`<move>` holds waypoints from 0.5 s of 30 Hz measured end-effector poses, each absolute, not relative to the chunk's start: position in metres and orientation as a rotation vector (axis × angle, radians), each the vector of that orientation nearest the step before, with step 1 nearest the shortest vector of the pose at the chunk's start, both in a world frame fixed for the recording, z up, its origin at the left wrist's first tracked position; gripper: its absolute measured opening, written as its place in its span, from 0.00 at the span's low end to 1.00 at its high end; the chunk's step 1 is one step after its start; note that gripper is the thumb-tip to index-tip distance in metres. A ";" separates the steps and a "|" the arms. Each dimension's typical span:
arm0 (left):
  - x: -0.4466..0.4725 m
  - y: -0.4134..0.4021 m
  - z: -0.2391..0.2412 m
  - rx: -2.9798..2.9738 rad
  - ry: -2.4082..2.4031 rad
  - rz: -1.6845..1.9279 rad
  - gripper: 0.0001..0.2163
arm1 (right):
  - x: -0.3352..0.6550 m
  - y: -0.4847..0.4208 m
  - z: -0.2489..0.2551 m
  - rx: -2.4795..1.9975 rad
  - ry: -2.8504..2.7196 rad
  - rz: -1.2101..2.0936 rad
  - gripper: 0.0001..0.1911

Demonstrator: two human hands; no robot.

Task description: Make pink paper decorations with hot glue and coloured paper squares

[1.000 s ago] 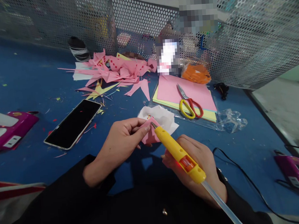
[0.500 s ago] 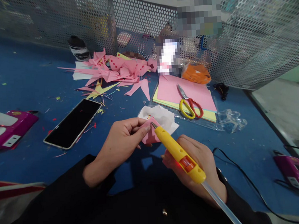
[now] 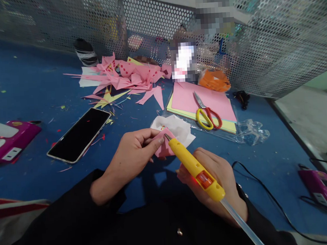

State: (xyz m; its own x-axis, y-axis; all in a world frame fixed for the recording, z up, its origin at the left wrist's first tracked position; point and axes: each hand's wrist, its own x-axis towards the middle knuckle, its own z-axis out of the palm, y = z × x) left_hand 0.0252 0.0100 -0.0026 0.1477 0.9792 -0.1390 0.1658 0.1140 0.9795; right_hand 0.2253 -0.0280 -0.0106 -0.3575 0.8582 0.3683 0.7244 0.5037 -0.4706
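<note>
While my left hand point(image 3: 129, 152) pinches pink paper point(image 3: 165, 149), my right hand point(image 3: 220, 176) grasps the yellow glue gun point(image 3: 187, 156), nozzle point(image 3: 167, 137) at the paper.

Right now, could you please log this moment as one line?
left grip: pinching pink paper | right grip: holding yellow glue gun | nozzle: at pink paper, contact unclear | scissors: on paper stack

Dim light, apparently from above, leaves the mesh point(image 3: 282, 37) blurred and the edges stretched.
</note>
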 end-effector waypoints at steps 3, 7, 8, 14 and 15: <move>0.025 0.011 -0.003 1.313 1.248 0.916 0.12 | 0.225 -0.029 -0.011 -1.296 -2.176 0.321 0.17; 0.024 0.010 -0.003 1.320 1.246 0.890 0.13 | 0.226 -0.030 -0.011 -1.309 -2.179 0.313 0.17; 0.024 0.010 -0.003 1.324 1.247 0.878 0.13 | 0.226 -0.030 -0.011 -1.311 -2.179 0.305 0.17; 0.024 0.010 -0.002 1.335 1.252 0.865 0.14 | 0.226 -0.029 -0.012 -1.313 -2.177 0.316 0.17; 0.024 0.010 -0.002 1.335 1.250 0.864 0.14 | 0.226 -0.029 -0.012 -1.317 -2.178 0.323 0.17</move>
